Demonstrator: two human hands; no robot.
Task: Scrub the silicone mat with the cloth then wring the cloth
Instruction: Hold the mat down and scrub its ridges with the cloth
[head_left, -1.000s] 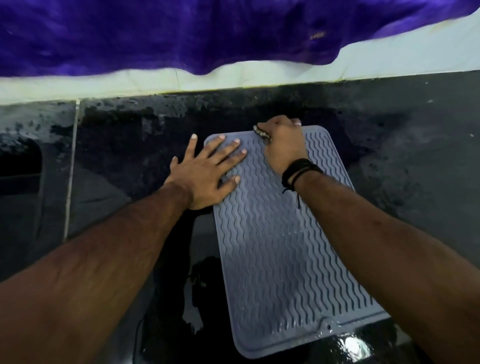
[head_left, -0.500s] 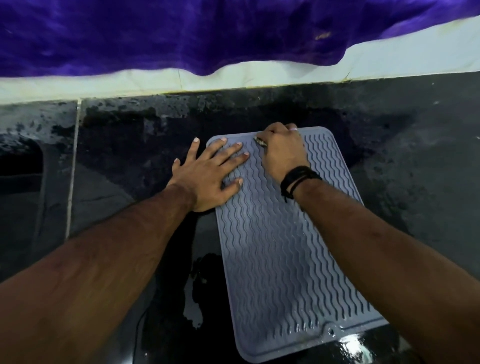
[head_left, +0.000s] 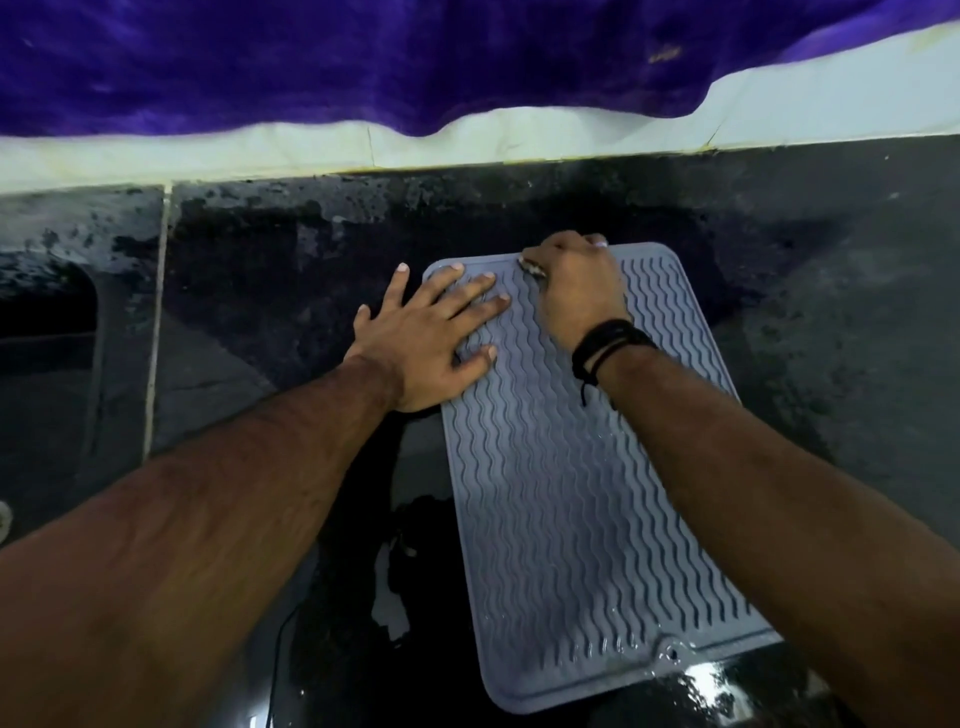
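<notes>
1. Silicone mat (head_left: 582, 493) flat on the wet dark table (head_left: 857, 364), long axis running away from the person.
2. Right hand (head_left: 576, 291) at the far edge, grip curled around the cloth (head_left: 535, 270) (mostly hidden).
3. Left hand (head_left: 431, 338) flat, fingers spread, pinning the far-left corner.
4. Unscrubbed length lies toward the person; right hand does the pull.

Matt grey ribbed silicone mat (head_left: 582, 499) on a glossy wet black stone counter (head_left: 831, 322); plush purple fabric (head_left: 363, 57).
</notes>
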